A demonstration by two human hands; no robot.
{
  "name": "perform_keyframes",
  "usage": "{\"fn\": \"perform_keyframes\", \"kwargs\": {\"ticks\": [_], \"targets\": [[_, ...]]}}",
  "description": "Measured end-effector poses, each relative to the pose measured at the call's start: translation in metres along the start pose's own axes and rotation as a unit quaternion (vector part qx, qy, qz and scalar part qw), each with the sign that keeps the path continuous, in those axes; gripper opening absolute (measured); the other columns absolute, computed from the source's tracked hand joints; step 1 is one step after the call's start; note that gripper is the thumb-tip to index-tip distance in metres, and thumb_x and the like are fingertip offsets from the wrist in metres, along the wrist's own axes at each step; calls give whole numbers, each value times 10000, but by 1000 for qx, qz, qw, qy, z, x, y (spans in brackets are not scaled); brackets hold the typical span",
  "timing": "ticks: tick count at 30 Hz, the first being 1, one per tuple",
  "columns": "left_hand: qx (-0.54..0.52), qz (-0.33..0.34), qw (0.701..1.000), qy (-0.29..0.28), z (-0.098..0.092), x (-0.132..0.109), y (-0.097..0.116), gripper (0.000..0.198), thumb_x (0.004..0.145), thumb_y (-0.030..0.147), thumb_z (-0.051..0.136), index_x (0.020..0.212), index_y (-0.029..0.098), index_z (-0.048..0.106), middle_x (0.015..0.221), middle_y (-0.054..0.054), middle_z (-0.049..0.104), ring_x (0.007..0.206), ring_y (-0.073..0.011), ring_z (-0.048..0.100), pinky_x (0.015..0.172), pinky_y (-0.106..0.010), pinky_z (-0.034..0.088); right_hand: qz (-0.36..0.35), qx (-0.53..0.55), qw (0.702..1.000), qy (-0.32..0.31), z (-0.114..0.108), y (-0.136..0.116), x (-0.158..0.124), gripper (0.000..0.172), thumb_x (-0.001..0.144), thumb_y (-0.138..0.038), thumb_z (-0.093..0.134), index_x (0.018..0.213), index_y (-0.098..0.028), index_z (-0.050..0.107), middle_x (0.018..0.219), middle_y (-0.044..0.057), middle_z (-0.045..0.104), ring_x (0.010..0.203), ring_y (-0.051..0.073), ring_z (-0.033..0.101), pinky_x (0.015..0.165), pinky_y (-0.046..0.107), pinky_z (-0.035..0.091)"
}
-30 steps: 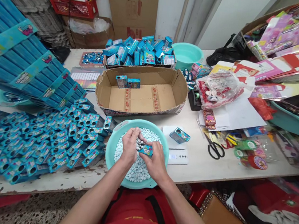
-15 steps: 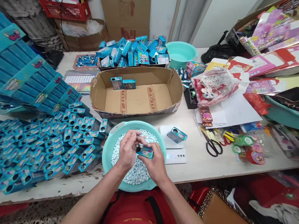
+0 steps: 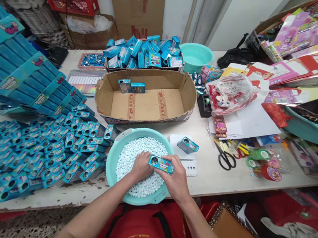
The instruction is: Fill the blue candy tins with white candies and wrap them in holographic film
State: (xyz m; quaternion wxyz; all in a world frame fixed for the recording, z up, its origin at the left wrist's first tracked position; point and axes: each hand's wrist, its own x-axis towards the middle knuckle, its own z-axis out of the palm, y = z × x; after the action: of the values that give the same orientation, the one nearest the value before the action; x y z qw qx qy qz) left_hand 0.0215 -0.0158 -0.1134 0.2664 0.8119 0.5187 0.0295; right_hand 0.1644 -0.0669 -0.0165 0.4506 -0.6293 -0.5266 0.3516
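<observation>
A teal basin [image 3: 113,156] full of small white-blue candies [image 3: 138,151] sits at the table's near edge. My right hand [image 3: 176,178] is closed round a small blue candy box [image 3: 161,164], held lying flat over the basin. My left hand [image 3: 141,166] rests down in the candies beside the box's left end, fingers curled into the heap; what they hold is hidden. Another small blue box [image 3: 188,145] lies on a white scale [image 3: 190,165] just right of the basin.
Rows of open blue boxes [image 3: 40,150] cover the table's left, under a stack of flat blue cartons [image 3: 21,73]. A cardboard tray [image 3: 146,101] holding two boxes stands behind the basin. Scissors [image 3: 224,157], tape rolls and papers lie right.
My left hand has dropped from above the box's open end down into the candies. My right hand has turned the box flat and lowered it slightly.
</observation>
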Motion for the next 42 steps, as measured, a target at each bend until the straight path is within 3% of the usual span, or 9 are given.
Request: {"fn": "perform_keyframes", "kwargs": {"ticks": [4, 9, 11, 14, 15, 21, 25, 35, 42], "targets": [[-146, -51, 987, 37, 0, -6, -3, 124, 735, 330, 592, 722, 208, 614, 770, -68, 619, 787, -231, 561, 703, -308, 401, 27, -1, 1000, 6, 0, 6, 2, 260, 698, -321, 714, 910, -222, 600, 899, 29, 593, 877, 214, 591, 778, 351, 476], [-369, -155, 906, 134, -18, -3, -1, 325, 763, 437, 527, 550, 201, 461, 501, 26, 442, 493, -127, 449, 498, -226, 346, 38, -10, 999, 4, 0, 13, -1, 281, 685, -304, 720, 922, -217, 597, 914, 32, 594, 901, 218, 587, 796, 356, 473], [-481, -180, 845, 148, -36, -6, 9, 357, 799, 481, 477, 586, 195, 460, 477, 44, 405, 419, -100, 385, 421, -211, 300, 33, -19, 999, -2, 1, 13, -4, 275, 687, -282, 716, 924, -217, 593, 917, 33, 592, 909, 222, 581, 796, 356, 469], [-667, -181, 705, 161, -68, -13, 30, 322, 746, 461, 586, 633, 178, 480, 494, 56, 427, 382, -64, 348, 370, -188, 256, 14, -39, 999, -17, 8, 13, -8, 260, 693, -235, 705, 923, -218, 586, 917, 34, 592, 914, 228, 571, 792, 360, 461], [-699, -172, 675, 161, -77, -15, 37, 305, 730, 435, 614, 643, 174, 483, 502, 56, 439, 381, -56, 351, 367, -179, 254, 8, -46, 999, -23, 11, 13, -9, 256, 693, -217, 702, 920, -219, 584, 914, 33, 592, 910, 229, 570, 788, 361, 459], [-769, -143, 593, 189, -92, -18, 56, 228, 716, 355, 619, 677, 165, 499, 607, 14, 553, 523, -100, 534, 507, -219, 433, -13, -69, 996, -50, 26, 9, -13, 261, 687, -148, 683, 917, -223, 583, 913, 38, 596, 900, 236, 567, 774, 370, 464], [-771, -139, 576, 235, -87, -17, 56, 296, 730, 384, 622, 604, 160, 475, 570, 30, 501, 529, -99, 539, 535, -227, 437, -26, -81, 996, -37, 28, 6, -13, 266, 683, -144, 675, 917, -226, 579, 910, 41, 597, 906, 244, 559, 776, 379, 460], [-728, -158, 624, 234, -88, -15, 53, 364, 724, 448, 640, 590, 163, 458, 515, 42, 472, 428, -72, 467, 424, -194, 359, -8, -59, 998, -35, 39, 9, -9, 257, 672, -185, 693, 900, -227, 582, 889, 29, 601, 884, 238, 569, 761, 373, 462], [-698, -130, 646, 280, -90, -13, 60, 275, 728, 390, 658, 717, 175, 487, 576, 53, 499, 471, -63, 485, 446, -171, 379, -17, -45, 999, -11, 35, -3, -7, 277, 664, -143, 685, 907, -231, 584, 902, 26, 598, 900, 231, 563, 777, 368, 458]]}}
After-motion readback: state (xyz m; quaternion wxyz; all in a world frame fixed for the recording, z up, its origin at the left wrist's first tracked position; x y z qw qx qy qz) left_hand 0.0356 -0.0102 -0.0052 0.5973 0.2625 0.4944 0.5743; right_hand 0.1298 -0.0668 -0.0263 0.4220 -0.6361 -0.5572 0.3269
